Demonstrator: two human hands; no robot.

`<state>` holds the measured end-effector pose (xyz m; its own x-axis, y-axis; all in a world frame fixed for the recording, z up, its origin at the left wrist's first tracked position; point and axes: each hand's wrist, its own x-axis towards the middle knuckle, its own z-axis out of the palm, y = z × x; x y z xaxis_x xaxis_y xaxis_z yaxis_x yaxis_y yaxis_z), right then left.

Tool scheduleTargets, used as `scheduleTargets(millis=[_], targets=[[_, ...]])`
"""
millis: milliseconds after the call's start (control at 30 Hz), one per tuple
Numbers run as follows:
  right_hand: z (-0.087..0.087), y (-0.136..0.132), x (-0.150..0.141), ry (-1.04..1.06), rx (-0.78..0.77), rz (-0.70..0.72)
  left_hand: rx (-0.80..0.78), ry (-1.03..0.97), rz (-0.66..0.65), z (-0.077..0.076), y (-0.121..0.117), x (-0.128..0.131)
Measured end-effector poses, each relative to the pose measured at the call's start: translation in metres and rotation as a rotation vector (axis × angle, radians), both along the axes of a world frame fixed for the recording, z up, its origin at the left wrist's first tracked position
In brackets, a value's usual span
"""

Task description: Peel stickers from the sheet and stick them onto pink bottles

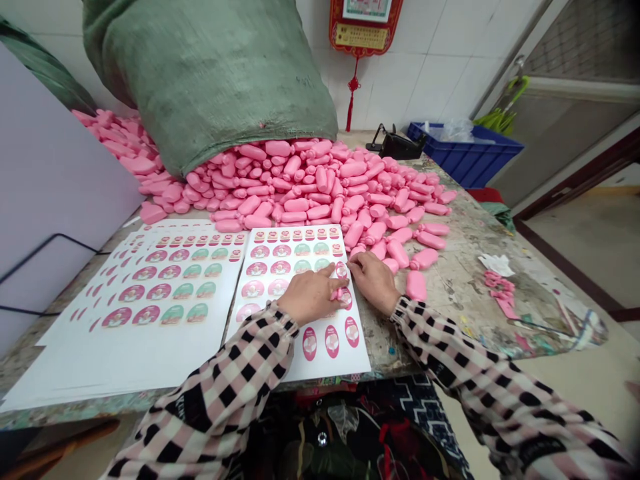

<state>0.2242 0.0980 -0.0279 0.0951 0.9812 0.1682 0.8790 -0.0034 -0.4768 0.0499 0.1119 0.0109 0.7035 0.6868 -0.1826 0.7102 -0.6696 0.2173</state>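
A white sheet of stickers lies in front of me, printed with pink and green labels. My left hand rests on it, index finger stretched towards the right-hand column of oval stickers. Its other fingers are curled round a small pink plastic bottle, mostly hidden, with only a pink end showing. At the sheet's right edge, my right hand pinches the border beside a pink oval sticker; whether a sticker is lifted there cannot be made out. Just right of that hand lies a loose pink bottle.
A large heap of pink bottles spills from a green sack at the back. More sticker sheets are fanned out at left. Behind stand a black tape dispenser and a blue crate. Pink scraps lie at right.
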Motion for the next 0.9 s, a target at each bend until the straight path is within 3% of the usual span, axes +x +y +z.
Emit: scheduleTargets(millis=[267,500,900], targets=[[0.008,0.017,0.002,-0.039,-0.061,0.066,-0.009,0.008,0.011,-0.001,0.0,-0.001],[0.013,0.006,0.013,-0.008,-0.066,0.136,0.019,0.003,0.008,-0.001,-0.003,-0.002],[0.019,0.004,0.007,-0.033,-0.106,0.058,-0.023,0.019,0.058,-0.001,-0.005,-0.001]])
